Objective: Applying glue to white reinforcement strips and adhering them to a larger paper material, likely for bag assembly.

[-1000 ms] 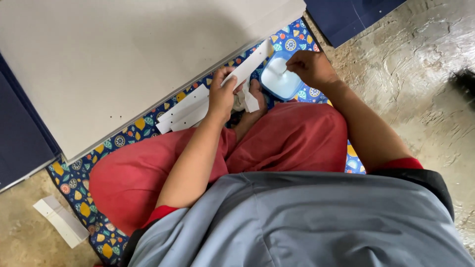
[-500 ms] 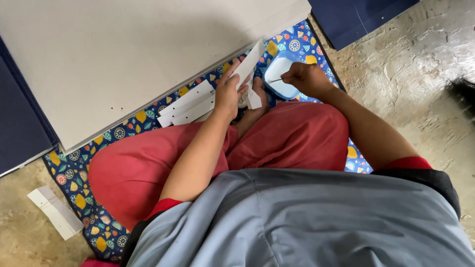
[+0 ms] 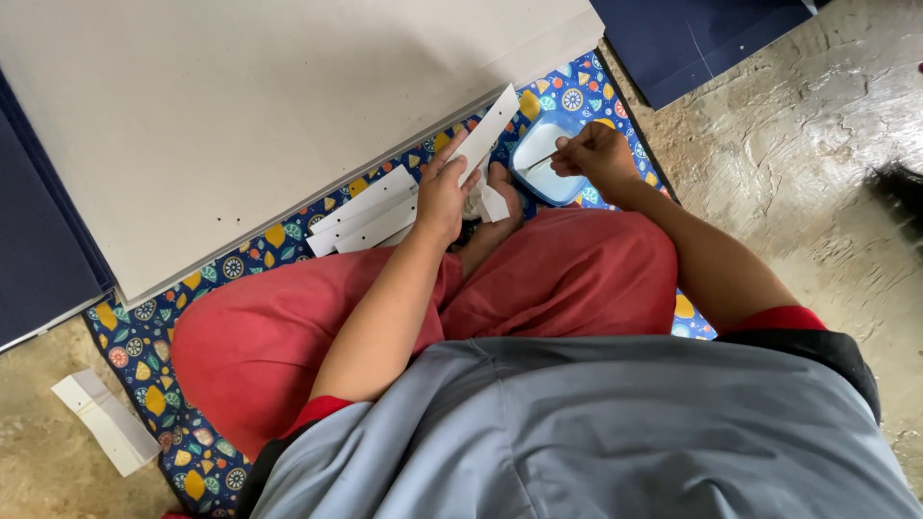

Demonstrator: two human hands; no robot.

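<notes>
I sit cross-legged in red trousers on a patterned blue mat (image 3: 221,274). My left hand (image 3: 444,192) holds up a long white paper strip (image 3: 490,130), tilted toward the upper right. My right hand (image 3: 596,154) pinches a thin stick or brush (image 3: 540,163) whose tip reaches into a small light-blue tray (image 3: 538,178) lying on the mat. A stack of similar white strips (image 3: 370,210) lies on the mat just left of my left hand. A bare foot (image 3: 500,202) shows between the two hands.
A large grey board (image 3: 240,106) covers the floor ahead. Dark blue sheets lie at the far left (image 3: 38,240) and upper right (image 3: 702,38). A folded white strip (image 3: 104,421) rests on the concrete floor at lower left. Rough concrete (image 3: 817,163) lies to the right.
My right hand has shifted left over the blue tray and now dips the thin stick into it. My left hand has lifted the white strip slightly higher.
</notes>
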